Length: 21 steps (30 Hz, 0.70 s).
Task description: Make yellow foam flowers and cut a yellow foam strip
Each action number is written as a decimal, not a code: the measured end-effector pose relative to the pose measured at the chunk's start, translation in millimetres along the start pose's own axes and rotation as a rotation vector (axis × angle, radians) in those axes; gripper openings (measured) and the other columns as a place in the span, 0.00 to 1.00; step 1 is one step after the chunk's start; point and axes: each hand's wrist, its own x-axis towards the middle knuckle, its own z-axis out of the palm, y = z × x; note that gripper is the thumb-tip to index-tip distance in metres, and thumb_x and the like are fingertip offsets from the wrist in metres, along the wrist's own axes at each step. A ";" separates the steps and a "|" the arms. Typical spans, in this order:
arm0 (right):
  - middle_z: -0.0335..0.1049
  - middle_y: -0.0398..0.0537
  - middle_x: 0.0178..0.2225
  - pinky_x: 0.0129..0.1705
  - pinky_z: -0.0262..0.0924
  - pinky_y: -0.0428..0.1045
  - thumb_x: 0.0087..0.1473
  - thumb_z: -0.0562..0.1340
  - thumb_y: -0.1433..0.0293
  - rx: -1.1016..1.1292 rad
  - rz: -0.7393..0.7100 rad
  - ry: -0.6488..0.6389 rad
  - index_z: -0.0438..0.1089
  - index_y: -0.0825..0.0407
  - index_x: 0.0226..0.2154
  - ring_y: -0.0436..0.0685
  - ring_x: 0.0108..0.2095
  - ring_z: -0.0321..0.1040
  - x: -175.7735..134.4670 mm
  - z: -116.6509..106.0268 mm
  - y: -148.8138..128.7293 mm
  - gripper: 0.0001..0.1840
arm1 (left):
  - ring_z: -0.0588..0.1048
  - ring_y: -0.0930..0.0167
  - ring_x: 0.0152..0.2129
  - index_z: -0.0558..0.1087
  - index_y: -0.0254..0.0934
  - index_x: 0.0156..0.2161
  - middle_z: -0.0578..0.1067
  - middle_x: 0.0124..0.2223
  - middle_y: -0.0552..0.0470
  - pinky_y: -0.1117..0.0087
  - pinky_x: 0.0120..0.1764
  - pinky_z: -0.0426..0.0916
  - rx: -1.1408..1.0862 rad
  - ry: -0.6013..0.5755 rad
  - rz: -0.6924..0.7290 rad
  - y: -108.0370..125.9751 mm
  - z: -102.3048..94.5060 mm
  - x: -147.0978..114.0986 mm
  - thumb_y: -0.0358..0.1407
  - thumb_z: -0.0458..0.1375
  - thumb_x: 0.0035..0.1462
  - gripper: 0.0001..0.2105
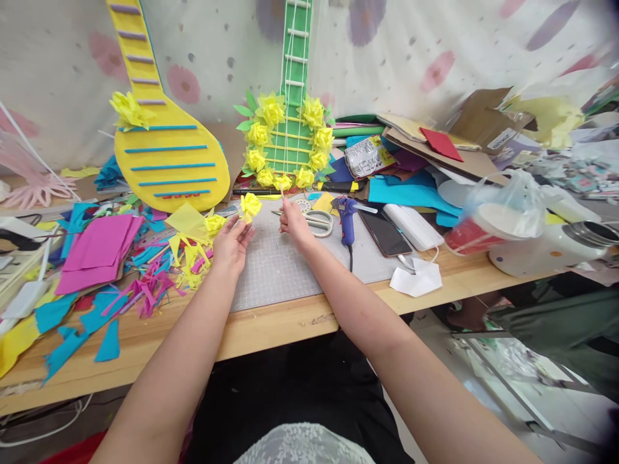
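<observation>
My left hand [231, 245] has its fingertips closed on a yellow paper flower [250, 206], above the left part of the grey cutting mat [275, 274]. My right hand [293, 220] is over the mat's far part with fingers curled together. Its fingertips reach up to a small yellow flower [282, 182] at the bottom edge of a green guitar-shaped cutout [296, 84] ringed with yellow flowers and leaves. Whether the fingers pinch anything is hidden. Scissors [322, 222] lie partly beneath my right hand. Another yellow flower [215, 224] rests left of my left hand.
A blue glue gun [346, 219], a phone [384, 231] and a white power bank [412, 227] lie to the right. A yellow lute-shaped cutout [171, 151] leans at the back left. Magenta sheets [99, 251] and scraps cover the left. A metal-mouthed white bottle [536, 248] lies at right.
</observation>
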 end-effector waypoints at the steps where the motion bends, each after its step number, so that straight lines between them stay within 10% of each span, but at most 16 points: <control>1: 0.50 0.35 0.19 0.27 0.51 0.44 0.57 0.50 0.56 -0.130 -0.071 -0.017 0.53 0.50 0.29 0.46 0.20 0.48 -1.1 0.1 0.8 0.15 | 0.74 0.78 0.25 0.69 0.34 0.33 0.74 0.28 0.54 0.74 0.37 0.71 -0.015 0.004 -0.006 0.1 -0.7 1.4 0.21 0.56 0.50 0.08; 8: 0.58 0.38 0.24 0.30 0.45 0.45 0.56 0.53 0.61 -0.701 -0.301 -0.219 0.56 0.51 0.27 0.48 0.26 0.53 -14.8 8.5 5.7 0.12 | 0.75 0.77 0.26 0.68 0.35 0.35 0.75 0.27 0.54 0.71 0.42 0.70 -0.063 -0.057 -0.017 1.1 -0.4 -1.6 0.19 0.53 0.50 0.10; 21: 0.55 0.37 0.20 0.28 0.46 0.44 0.52 0.56 0.60 -0.558 -0.216 -0.161 0.57 0.53 0.22 0.46 0.24 0.51 -9.9 5.3 4.2 0.15 | 0.75 0.78 0.26 0.71 0.35 0.43 0.74 0.25 0.56 0.70 0.46 0.69 0.055 -0.109 0.081 -5.7 2.2 -5.0 0.17 0.55 0.47 0.18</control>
